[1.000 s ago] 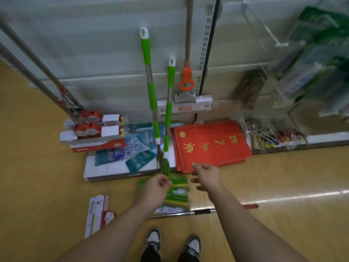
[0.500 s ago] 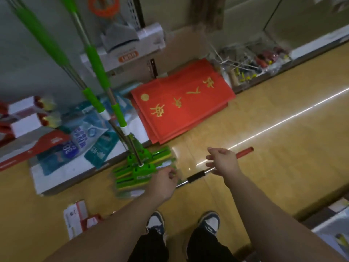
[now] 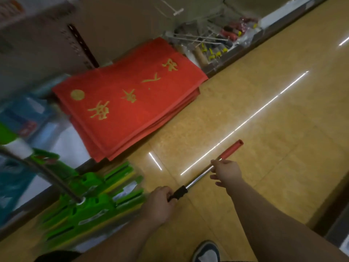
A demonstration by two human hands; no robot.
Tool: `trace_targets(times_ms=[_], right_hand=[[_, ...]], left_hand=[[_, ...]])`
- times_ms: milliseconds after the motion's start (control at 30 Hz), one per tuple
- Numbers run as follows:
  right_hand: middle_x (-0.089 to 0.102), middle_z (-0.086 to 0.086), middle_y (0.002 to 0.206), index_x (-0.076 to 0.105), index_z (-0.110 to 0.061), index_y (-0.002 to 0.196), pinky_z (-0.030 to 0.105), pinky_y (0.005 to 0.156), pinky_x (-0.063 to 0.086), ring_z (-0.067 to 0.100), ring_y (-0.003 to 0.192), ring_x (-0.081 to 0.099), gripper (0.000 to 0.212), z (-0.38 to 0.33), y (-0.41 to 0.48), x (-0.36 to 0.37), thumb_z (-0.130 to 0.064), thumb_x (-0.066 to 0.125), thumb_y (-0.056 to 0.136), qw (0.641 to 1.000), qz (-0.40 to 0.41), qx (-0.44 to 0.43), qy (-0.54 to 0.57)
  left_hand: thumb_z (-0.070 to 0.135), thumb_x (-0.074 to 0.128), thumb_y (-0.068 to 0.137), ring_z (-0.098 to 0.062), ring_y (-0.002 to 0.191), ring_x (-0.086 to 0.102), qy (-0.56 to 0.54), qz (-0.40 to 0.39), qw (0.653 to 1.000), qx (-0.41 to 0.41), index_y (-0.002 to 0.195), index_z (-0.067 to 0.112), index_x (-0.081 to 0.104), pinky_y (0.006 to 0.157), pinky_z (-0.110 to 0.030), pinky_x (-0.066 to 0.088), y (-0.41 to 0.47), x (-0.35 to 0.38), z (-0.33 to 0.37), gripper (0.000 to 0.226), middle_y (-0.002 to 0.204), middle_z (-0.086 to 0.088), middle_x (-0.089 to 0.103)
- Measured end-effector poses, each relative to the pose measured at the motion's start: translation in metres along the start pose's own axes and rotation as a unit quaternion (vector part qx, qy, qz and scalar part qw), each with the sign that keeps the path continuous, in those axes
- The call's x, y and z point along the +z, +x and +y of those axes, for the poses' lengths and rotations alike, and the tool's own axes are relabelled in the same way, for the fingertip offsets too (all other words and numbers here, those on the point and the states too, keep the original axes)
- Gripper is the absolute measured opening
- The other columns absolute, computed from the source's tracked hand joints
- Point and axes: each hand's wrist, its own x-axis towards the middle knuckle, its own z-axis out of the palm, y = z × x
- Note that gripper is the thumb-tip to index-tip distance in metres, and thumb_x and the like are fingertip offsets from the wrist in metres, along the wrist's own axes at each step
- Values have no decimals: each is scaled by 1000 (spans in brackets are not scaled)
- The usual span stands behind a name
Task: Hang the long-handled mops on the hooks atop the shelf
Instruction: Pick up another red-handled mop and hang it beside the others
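Observation:
A long mop handle lies on the floor, with a metal shaft (image 3: 198, 178), a black collar (image 3: 178, 193) and a red grip (image 3: 231, 149) at its far end. My left hand (image 3: 159, 202) is closed around the handle just behind the black collar. My right hand (image 3: 227, 172) wraps the shaft just below the red grip, thumb over it and fingers under. Two green mops stand at the left with their green heads (image 3: 90, 207) on the floor and a metal pole (image 3: 47, 173) rising out of view. The hooks are out of view.
A stack of red mats with gold lettering (image 3: 128, 99) lies on the low shelf base. Small tools and brushes (image 3: 217, 44) fill the bin to its right. Blue packets (image 3: 20, 118) sit at the left. My shoe (image 3: 205, 250) is below the hands. Tan floor (image 3: 264, 114) stretches to the right.
My view has dropped toward the floor. My left hand left the green mops and closed on the floor handle's collar. My right hand came down onto the shaft by the red grip.

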Motion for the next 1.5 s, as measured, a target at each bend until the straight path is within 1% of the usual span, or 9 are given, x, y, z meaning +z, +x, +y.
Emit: trace_targets(times_ms=[100, 333, 500, 633, 800, 933, 1000, 1300, 1500], right_hand=[[75, 9, 88, 69, -11, 102, 34, 63, 56, 26, 78, 78, 24, 23, 35, 8, -33, 69, 93, 999, 13, 29, -8], [72, 15, 83, 68, -3, 90, 41, 71, 58, 38, 91, 75, 33, 56, 88, 41, -36, 75, 88, 996, 12, 89, 2], [69, 15, 94, 64, -5, 96, 46, 78, 61, 34, 94, 72, 34, 83, 108, 73, -38, 73, 92, 993, -15, 112, -15], [71, 18, 108, 65, -3, 114, 38, 64, 56, 32, 94, 72, 40, 89, 122, 81, -37, 70, 94, 992, -26, 123, 20], [59, 17, 87, 63, -1, 104, 33, 58, 49, 25, 61, 58, 29, 84, 117, 75, -30, 63, 101, 981, -39, 161, 101], [66, 14, 99, 64, -3, 111, 48, 86, 61, 29, 87, 68, 35, 82, 100, 73, -36, 62, 100, 982, -32, 142, 120], [67, 16, 113, 63, -6, 122, 48, 85, 61, 33, 101, 69, 39, 78, 86, 69, -37, 63, 99, 982, -13, 126, 140], [70, 17, 108, 62, -5, 127, 49, 84, 64, 31, 95, 73, 32, 26, -47, 16, -24, 63, 101, 983, -9, 86, 165], [74, 11, 106, 58, -10, 135, 48, 82, 65, 27, 93, 76, 39, -28, -152, 2, -28, 63, 101, 984, -40, 17, 171]], left_hand=[[38, 63, 94, -9, 101, 57, 21, -14, 1000, 10, 123, 25, 63, 86, -25, 49, 31, 26, -9, 32, 121, 6, 61], [39, 61, 95, -15, 125, 52, 87, -39, 995, 4, 141, 24, 49, 99, -32, 46, 78, 63, -35, 50, 138, 6, 53], [42, 60, 94, -19, 122, 54, 122, -84, 989, 5, 140, 25, 46, 99, -39, 50, 98, 91, -57, 51, 135, 2, 55], [34, 62, 91, -20, 118, 58, 106, -116, 988, 8, 140, 29, 45, 99, -41, 51, 106, 102, -69, 52, 130, 1, 58], [35, 66, 87, -21, 123, 53, 118, -115, 986, 19, 146, 31, 37, 101, -39, 47, 104, 99, -70, 65, 135, 1, 50], [34, 63, 91, -21, 122, 51, 131, -88, 987, 29, 145, 29, 39, 103, -40, 47, 90, 91, -67, 60, 135, 0, 48], [35, 62, 92, -21, 121, 51, 120, -87, 988, 32, 145, 29, 40, 103, -39, 47, 78, 85, -64, 58, 134, 0, 48], [30, 62, 94, -19, 116, 58, -8, -96, 995, 4, 149, 30, 33, 95, -32, 51, -18, 28, -33, 62, 136, -1, 58], [43, 63, 91, -20, 114, 61, -10, -60, 998, -15, 141, 33, 43, 95, -39, 53, -82, -42, -15, 55, 131, 1, 61]])
